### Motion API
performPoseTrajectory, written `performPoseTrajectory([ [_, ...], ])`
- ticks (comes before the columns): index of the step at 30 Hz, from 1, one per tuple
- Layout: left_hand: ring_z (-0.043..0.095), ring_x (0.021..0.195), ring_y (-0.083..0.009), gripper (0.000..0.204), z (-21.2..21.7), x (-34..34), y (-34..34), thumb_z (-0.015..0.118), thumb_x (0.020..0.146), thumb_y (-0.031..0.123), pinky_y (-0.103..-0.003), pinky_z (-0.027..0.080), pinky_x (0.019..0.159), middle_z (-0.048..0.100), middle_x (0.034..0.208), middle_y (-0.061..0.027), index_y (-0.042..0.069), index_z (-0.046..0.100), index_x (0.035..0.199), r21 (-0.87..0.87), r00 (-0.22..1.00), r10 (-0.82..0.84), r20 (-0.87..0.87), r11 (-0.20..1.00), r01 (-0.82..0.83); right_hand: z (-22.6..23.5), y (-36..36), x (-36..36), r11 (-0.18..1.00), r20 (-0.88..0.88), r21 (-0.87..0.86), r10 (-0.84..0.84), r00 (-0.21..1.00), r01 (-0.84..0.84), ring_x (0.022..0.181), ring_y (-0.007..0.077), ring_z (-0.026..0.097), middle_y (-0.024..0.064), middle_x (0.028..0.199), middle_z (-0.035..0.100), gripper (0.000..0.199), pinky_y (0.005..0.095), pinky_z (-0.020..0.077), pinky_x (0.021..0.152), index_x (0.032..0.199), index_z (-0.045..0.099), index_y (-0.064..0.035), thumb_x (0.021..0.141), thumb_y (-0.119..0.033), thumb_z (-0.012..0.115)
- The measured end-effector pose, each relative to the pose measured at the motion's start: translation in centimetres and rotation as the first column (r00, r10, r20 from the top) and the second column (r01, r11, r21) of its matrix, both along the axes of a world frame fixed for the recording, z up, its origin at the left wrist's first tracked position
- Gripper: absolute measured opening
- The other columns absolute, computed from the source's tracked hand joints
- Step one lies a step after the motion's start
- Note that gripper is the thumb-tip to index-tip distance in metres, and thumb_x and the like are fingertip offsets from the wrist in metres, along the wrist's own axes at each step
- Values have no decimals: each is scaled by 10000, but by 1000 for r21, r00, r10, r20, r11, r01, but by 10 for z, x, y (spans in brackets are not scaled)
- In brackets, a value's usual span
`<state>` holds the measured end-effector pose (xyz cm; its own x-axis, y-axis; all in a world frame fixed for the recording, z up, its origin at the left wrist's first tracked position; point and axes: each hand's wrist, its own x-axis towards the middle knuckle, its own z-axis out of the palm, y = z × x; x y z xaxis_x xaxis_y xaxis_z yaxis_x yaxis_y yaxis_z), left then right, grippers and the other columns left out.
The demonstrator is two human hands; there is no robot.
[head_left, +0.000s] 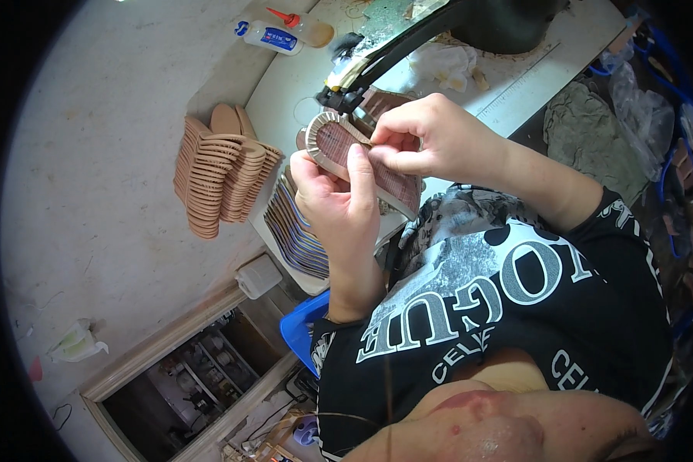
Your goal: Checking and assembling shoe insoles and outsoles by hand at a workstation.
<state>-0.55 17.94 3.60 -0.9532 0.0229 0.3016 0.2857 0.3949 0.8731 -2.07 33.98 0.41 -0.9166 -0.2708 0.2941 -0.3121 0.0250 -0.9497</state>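
Observation:
Between my hands is a shoe insole, reddish brown with fine lines and a pale pleated rim around its rounded end. My left hand grips it from the near left side, thumb lying on the top face and fingers curled around the edge. The fingers of my right hand are closed in a pinch at the insole's right edge; whatever small bit they grip is hidden. Just beyond the rounded end is the tip of a black curved machine arm.
Stacked tan soles stand left of the white worktable. Nearer me is a row of dark striped insoles. Two glue bottles lie at the back. Grey cloth and clear plastic are at the right; a blue bin sits below.

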Motion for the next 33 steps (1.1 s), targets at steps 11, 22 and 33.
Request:
performPoseTrajectory([
  [11,578,721,-76,200,0,0,-2,641,847,18,-216,479,662,619,848,-67,-22,479,957,-59,999,32,37,998,-30,2,-11,-6,872,-372,387,-151,916,300,615,309,614,133,642,594,137,399,503,587,687,536,-35,727,-144,608],
  [22,620,805,-124,220,-12,-36,-29,593,864,4,-232,515,691,619,947,-118,-38,483,1050,536,974,-93,209,843,-35,-4,-3,8,984,47,-98,-143,989,147,941,180,575,76,1014,597,317,288,449,839,1088,556,-9,840,-190,633],
  [33,415,1003,-276,286,-76,-130,-25,711,777,281,-388,358,886,525,960,-106,9,649,835,-112,994,110,-1,988,-109,-24,11,20,886,524,-447,147,839,124,805,46,578,28,930,643,290,204,471,726,1075,578,18,927,-231,575],
])
